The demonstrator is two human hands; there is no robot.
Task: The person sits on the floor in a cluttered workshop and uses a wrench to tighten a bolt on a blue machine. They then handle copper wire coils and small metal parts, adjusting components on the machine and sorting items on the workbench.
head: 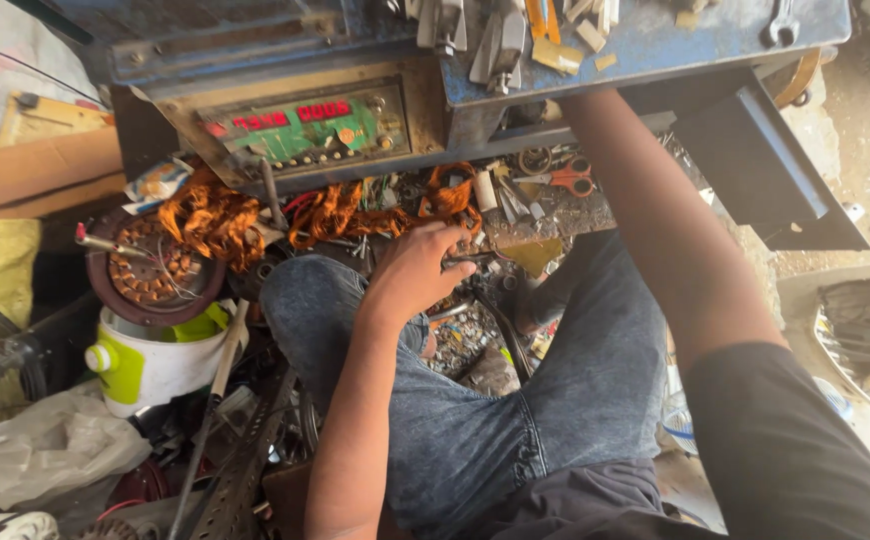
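Left hand [417, 268] closed on thin grey metal rod [467, 260] beside tangled orange copper windings [340, 212], snag risk; right hand hidden, grip unclear.

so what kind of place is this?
Probably a small motor-rewinding repair shop: copper wire coils, a wound stator, and a blue machine with a digital counter panel above the cluttered floor.
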